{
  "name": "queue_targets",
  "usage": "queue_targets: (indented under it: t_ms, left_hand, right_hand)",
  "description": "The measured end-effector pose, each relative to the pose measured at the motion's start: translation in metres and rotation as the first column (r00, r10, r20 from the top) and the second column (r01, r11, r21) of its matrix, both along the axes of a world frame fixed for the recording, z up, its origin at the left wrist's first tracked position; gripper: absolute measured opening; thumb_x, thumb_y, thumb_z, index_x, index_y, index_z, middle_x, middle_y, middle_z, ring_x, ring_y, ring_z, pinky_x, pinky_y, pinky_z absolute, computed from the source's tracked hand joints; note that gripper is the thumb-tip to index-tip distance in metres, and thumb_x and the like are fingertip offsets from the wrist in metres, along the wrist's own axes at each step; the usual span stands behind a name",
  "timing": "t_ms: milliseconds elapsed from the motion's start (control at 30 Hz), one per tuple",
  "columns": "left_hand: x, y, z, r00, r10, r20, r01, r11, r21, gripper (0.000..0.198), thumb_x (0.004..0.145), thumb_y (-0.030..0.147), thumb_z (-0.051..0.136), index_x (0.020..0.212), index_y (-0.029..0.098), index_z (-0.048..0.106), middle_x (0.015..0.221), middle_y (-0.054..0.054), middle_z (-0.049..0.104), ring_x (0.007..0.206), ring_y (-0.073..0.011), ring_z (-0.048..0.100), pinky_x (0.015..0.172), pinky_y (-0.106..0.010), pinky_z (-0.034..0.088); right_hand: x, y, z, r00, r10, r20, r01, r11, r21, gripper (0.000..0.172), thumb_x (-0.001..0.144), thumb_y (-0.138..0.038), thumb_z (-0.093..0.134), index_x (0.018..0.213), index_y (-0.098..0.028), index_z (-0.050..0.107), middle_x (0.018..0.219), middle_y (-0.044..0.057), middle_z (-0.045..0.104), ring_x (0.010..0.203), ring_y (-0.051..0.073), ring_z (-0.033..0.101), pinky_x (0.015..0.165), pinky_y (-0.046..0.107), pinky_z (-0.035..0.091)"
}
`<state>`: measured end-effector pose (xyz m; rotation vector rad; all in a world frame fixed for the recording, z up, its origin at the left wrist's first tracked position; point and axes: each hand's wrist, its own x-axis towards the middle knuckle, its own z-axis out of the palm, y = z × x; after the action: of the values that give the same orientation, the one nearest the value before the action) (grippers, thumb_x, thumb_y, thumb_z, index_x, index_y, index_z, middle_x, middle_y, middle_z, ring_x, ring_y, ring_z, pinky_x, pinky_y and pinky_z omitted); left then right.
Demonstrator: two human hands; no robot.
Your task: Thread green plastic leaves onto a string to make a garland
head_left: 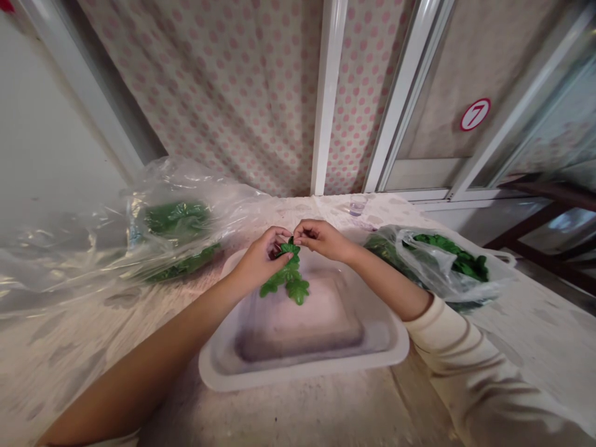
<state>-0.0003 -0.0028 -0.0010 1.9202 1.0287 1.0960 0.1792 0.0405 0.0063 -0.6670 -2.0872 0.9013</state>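
Over a white plastic tray [302,369], my left hand [265,257] is closed on a green leaf piece [289,273]. The piece has glossy, lobed leaves hanging down towards the tray's floor; whether they are artificial I cannot tell. My right hand [321,239] pinches at the dark upper end of the same piece, its thumb and forefinger close to my left fingertips. What exactly lies between the right fingertips is too small to make out.
To the left lies a clear plastic bag [179,186] with green leaves inside. A second clear bag [447,279], opened, holds more leaves [460,254] on the right. A small clear cup [357,205] stands at the table's back edge, before dotted curtains [233,81].
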Motion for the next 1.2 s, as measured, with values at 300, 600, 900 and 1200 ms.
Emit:
queue_targets:
  t_ms: [300,600,900,1200]
  left_hand:
    - [-0.0008,0.0037,-0.0030,1.000,0.026,0.003,-0.026,0.999,0.025,0.029,0.070,0.023,0.062,0.097,0.020,0.052,0.080,0.001,0.055,0.064,-0.0093,0.051,0.061,-0.022,0.039]
    - [-0.0002,0.0023,-0.0012,0.998,0.048,-0.037,-0.046,0.998,0.034,0.020,0.071,0.025,0.060,0.090,0.019,0.056,0.075,0.000,0.059,0.062,-0.0103,0.053,0.058,-0.023,0.040]
    - [-0.0020,0.0053,-0.0042,0.989,0.115,-0.091,-0.112,0.993,0.038,0.023,0.070,0.024,0.059,0.092,0.018,0.059,0.083,-0.002,0.064,0.067,-0.0125,0.058,0.063,-0.026,0.045]
    - [-0.0038,0.0082,-0.0025,0.983,0.168,0.079,-0.159,0.981,-0.106,0.032,0.077,0.033,0.047,0.096,0.014,0.063,0.089,-0.007,0.064,0.068,-0.0148,0.057,0.054,-0.027,0.047]
  right_hand:
    - [0.0011,0.0007,-0.0009,0.998,-0.001,0.060,-0.003,0.999,0.054,0.008,0.081,-0.022,0.050,0.077,-0.015,0.050,0.063,-0.004,0.046,0.053,0.007,0.038,0.051,0.020,0.031]
    - [0.0014,0.0012,-0.0027,0.995,0.024,0.094,-0.028,0.999,0.039,0.011,0.083,-0.025,0.049,0.077,-0.016,0.048,0.059,-0.005,0.042,0.052,0.007,0.036,0.051,0.020,0.030]
    - [0.0009,-0.0017,-0.0001,0.996,0.009,0.086,-0.014,0.998,0.055,0.010,0.082,-0.024,0.048,0.076,-0.016,0.047,0.057,-0.005,0.040,0.052,0.007,0.035,0.052,0.020,0.029]
    - [-0.0001,-0.0029,0.0014,0.997,0.019,0.079,-0.022,0.999,0.035,0.010,0.082,-0.024,0.048,0.075,-0.016,0.047,0.058,-0.006,0.039,0.052,0.007,0.035,0.052,0.020,0.028]
